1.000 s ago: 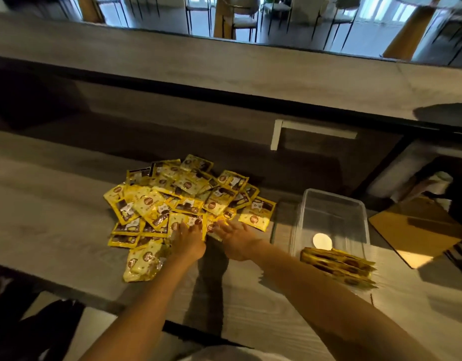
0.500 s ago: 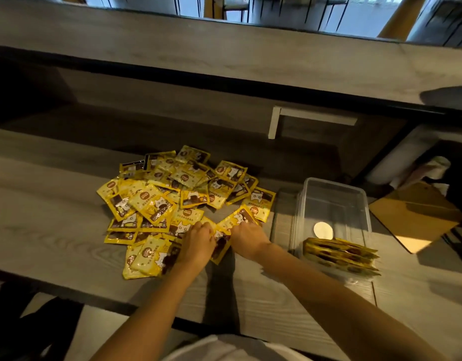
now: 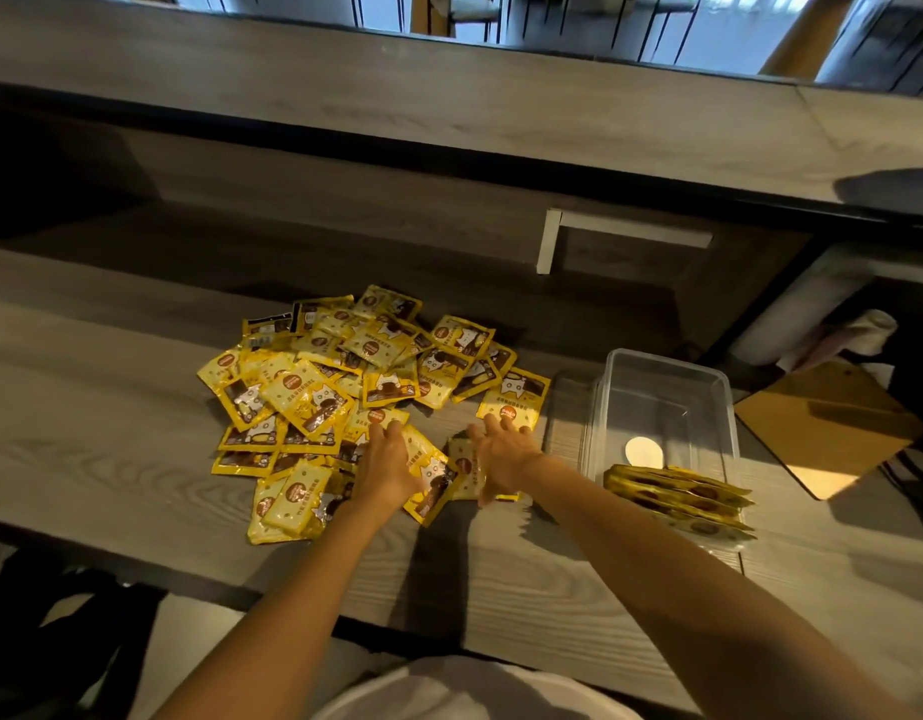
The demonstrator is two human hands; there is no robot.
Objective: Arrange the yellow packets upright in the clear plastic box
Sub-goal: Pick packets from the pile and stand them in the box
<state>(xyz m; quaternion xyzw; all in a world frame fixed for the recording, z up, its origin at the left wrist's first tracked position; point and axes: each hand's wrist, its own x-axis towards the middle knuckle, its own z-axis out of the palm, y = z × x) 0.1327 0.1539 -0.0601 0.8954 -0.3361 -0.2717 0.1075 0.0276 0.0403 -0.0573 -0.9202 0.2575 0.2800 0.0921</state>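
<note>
Several yellow packets (image 3: 339, 387) lie flat in a loose pile on the grey wooden table (image 3: 111, 449). My left hand (image 3: 389, 467) rests on packets at the pile's near edge, fingers straight. Just to its right, my right hand (image 3: 501, 452) lies with fingers spread over a pulled-out packet (image 3: 462, 472), its fingertips touching the rightmost packet (image 3: 516, 400). The clear plastic box (image 3: 667, 376) stands to the right of the hands. A few packets (image 3: 680, 498) stand on edge at its near end; the far part holds only a round white sticker (image 3: 643, 452).
A brown board (image 3: 828, 428) lies right of the box, partly off the table. A raised counter ledge (image 3: 449, 122) runs behind, with a white bracket (image 3: 548, 241) under it. The table's front edge (image 3: 293, 605) is close to my body.
Both hands dragged a few packets from the pile toward the near edge. The right hand's curled fingers have straightened and reached forward to the rightmost packet.
</note>
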